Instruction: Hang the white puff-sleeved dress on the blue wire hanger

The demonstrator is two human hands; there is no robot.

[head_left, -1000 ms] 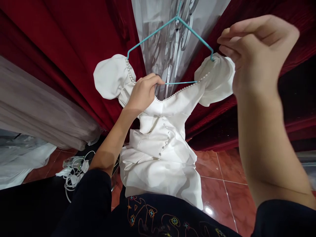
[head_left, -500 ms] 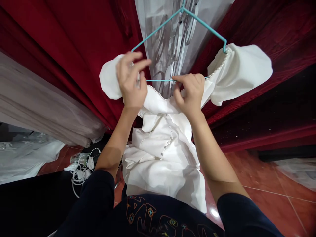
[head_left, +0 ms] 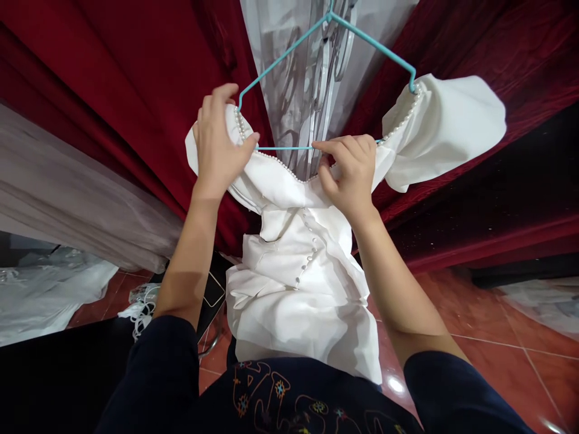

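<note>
A white dress (head_left: 303,325) with puffed sleeves, a pearl-beaded neckline and a line of small buttons hangs in front of me on a turquoise hanger (head_left: 286,53). My right hand (head_left: 350,172) has its fingers curled around the hanger's lower bar at the neckline, index finger lying along the bar. At the left sleeve (head_left: 192,150), my left hand (head_left: 217,141) rests with fingers and thumb apart, beside the hanger's left end; it partly covers this sleeve. The right sleeve (head_left: 461,129) sits out on the hanger's other end.
Dark red curtains (head_left: 113,90) flank white sheer fabric (head_left: 271,36) behind the hanger. White cables (head_left: 143,313) lie at the lower left near a black surface (head_left: 63,377). Pale fabric (head_left: 49,295) spreads at the far left. The floor has red tiles (head_left: 497,361).
My left hand has moved left and a little outward from the hanger's end onto the sleeve, uncovering the beaded edge. My right hand stays at the bar.
</note>
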